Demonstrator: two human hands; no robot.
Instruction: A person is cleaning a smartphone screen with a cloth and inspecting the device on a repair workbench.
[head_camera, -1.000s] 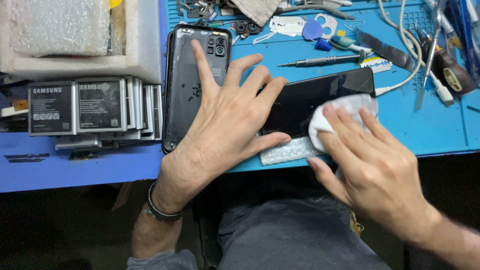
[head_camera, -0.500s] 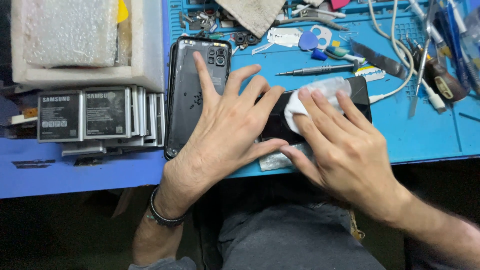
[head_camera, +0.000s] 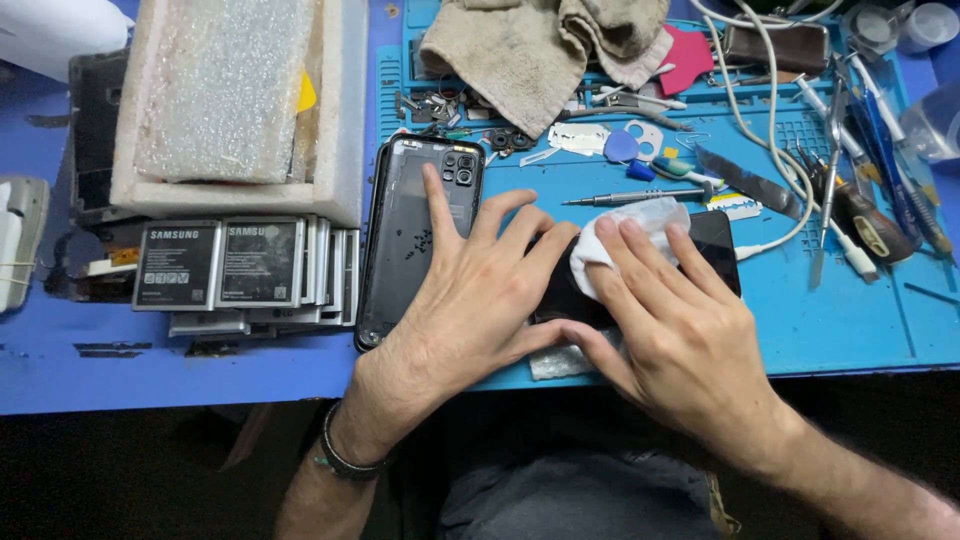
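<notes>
My left hand (head_camera: 478, 290) lies flat with spread fingers, pinning a black phone screen (head_camera: 718, 250) onto the blue work mat (head_camera: 840, 320). Its index finger reaches over a dark phone back cover (head_camera: 400, 250) with a camera cut-out, lying just left of the screen. My right hand (head_camera: 680, 320) presses a small white wipe (head_camera: 640, 225) onto the screen's glass, fingers flat over it. Most of the screen is hidden beneath both hands.
A row of phone batteries (head_camera: 215, 265) stands left of the cover, below a foam box (head_camera: 235, 100) with bubble wrap. A beige cloth (head_camera: 540, 50), a screwdriver (head_camera: 620, 198), tweezers (head_camera: 830, 170), picks, small parts and a white cable (head_camera: 780, 130) crowd the back and right.
My right hand has slid the white wipe leftward across the screen, toward my left hand. My left hand has stayed pressed in place. The camera has shifted slightly.
</notes>
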